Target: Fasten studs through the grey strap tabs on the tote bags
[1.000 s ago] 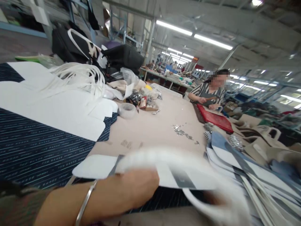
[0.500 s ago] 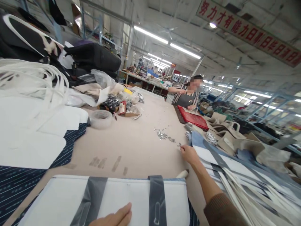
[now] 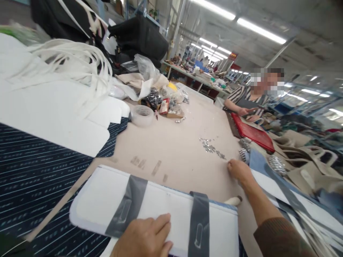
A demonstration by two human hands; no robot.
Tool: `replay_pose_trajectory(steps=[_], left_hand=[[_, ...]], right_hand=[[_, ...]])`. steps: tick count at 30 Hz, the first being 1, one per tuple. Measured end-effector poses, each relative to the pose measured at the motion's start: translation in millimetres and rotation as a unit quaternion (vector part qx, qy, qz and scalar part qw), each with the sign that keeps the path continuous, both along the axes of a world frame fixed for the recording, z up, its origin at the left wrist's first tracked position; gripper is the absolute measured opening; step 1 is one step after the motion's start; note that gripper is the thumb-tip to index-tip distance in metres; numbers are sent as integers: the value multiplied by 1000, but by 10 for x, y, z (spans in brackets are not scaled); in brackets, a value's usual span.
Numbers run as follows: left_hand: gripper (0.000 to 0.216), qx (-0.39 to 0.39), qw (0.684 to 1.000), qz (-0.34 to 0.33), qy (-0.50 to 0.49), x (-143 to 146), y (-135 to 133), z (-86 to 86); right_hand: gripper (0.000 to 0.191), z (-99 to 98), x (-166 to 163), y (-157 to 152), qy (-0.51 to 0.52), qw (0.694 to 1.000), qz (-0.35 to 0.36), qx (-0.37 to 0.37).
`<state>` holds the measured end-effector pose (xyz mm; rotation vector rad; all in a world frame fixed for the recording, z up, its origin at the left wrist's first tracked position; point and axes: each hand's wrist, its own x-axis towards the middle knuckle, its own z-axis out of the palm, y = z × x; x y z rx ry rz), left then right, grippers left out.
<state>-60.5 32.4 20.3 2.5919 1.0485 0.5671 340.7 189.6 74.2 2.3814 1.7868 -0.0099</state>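
Note:
A white panel [image 3: 166, 200] with two grey straps lies in front of me; each strap has a slot-shaped outline. My left hand [image 3: 147, 233] rests on the panel between the straps, palm down with its fingers stretched out. Farther off on the right, my right hand [image 3: 238, 169] is down at the tabletop with thumb and fingertips pinched together. Whatever may be between those fingertips is too small to make out. Just beyond them lies a scatter of small silvery metal pieces [image 3: 210, 147]. A pale, dark-tipped object [image 3: 233, 201] pokes out behind the panel's far right edge.
White sheets [image 3: 53, 117] and pale strips [image 3: 88, 60] lie on dark striped fabric [image 3: 48, 185] at left. A roll of clear tape [image 3: 142, 116] stands near cluttered small parts. On the right are a red bag [image 3: 252, 132], beige bags [image 3: 308, 160] and a co-worker [image 3: 249, 96].
The view has swung left and down, bringing more of my left hand and the panel into sight. The small piece by my right fingertips no longer shows; that hand stays near the scatter.

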Motion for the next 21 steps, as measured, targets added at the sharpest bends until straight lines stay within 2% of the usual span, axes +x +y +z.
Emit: replay_pose_trajectory(steps=[2,4,6,8,10,12,14,21], left_hand=[[23,-34,999,17,11,19,-4,124],[32,-46,998,29,22,23,-10,195],[41,-49,997,37,36,25,-20,223],[45,-59,996,38,59,34,-28,236],[47,-72,993,39,81,51,-27,258],[50,-80,992,36,95,70,-19,291],[52,-82,991,33,103,80,-8,321],[56,-51,994,29,95,77,-7,309]], right_hand=[[28,81,-171,-35,33,999,-2,20],[33,153,-463,-146,84,996,9,30],[35,198,-864,-341,197,979,42,25],[33,204,-1307,-582,373,924,82,14],[28,174,-1703,-803,463,880,104,-14],[25,123,-1981,-953,482,867,116,-43],[25,70,-2130,-1016,475,870,122,-61],[24,37,-2225,-940,417,894,138,-86]])
